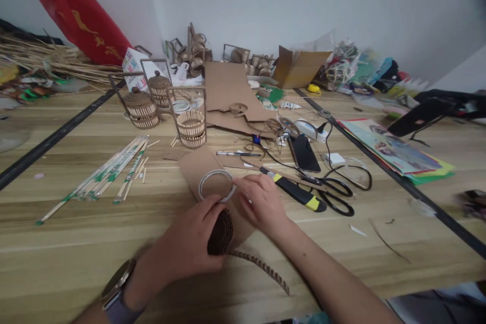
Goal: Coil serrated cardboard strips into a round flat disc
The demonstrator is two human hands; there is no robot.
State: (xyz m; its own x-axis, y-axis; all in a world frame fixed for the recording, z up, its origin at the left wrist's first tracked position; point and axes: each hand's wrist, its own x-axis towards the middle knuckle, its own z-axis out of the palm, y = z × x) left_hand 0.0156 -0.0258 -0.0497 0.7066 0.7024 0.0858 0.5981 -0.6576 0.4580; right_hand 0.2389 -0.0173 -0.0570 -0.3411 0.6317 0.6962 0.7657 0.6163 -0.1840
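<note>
My left hand is closed around a dark brown coil of corrugated cardboard strip, whose loose end curls off to the right. The fingertips of this hand also reach the near edge of a pale ring. At the ring's right side, my right hand pinches its rim; the fingers are partly hidden. Beneath both hands lies a flat piece of brown cardboard. A black and yellow utility knife and black-handled scissors rest just right of my right hand.
Bundled wooden sticks lie at left. Behind them stand small slatted buckets with tall handles, one open bucket nearest. A pen, a phone and a power strip sit beyond my hands. Cardboard sheets lean farther back.
</note>
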